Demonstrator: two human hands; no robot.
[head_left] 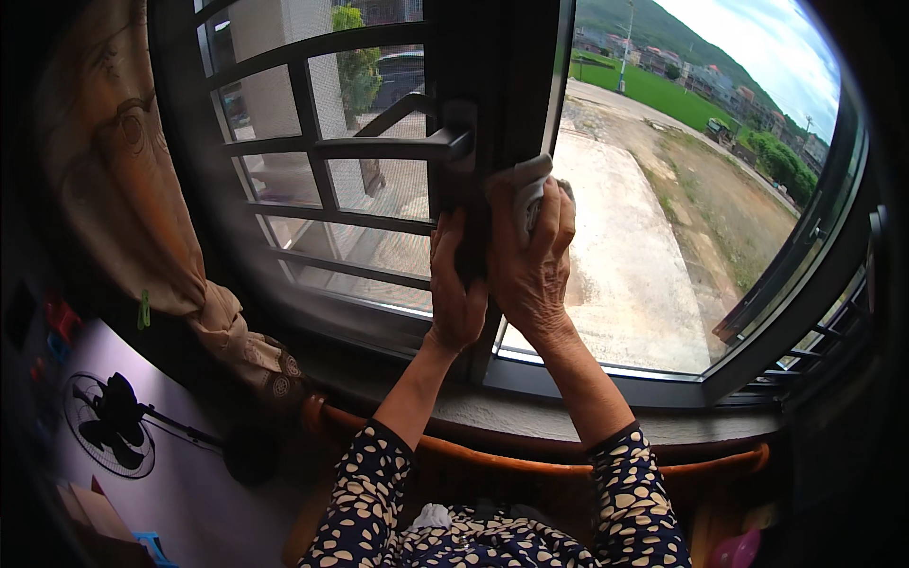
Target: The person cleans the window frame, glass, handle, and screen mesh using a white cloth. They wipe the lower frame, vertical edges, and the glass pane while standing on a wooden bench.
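A dark window frame (461, 52) stands upright in front of me, with a lever handle (398, 147) on its left part. My right hand (538, 270) presses a light grey cloth (526, 180) against the frame, right of the handle and slightly lower. Its fingers bend over the cloth, and some of them reach past the frame's edge. Below the handle, my left hand (456, 293) rests against the same frame, its fingers stretched upward and the thumb apart. I see nothing in that hand.
An open window gap (634, 237) lies to the right. Dark bars (312, 151) cross the left pane. Beneath the sill (568, 417) runs a wooden chair rail (473, 454). A tied curtain (161, 189) hangs at left, above a black fan (112, 421). A pink object (737, 549) sits lower right.
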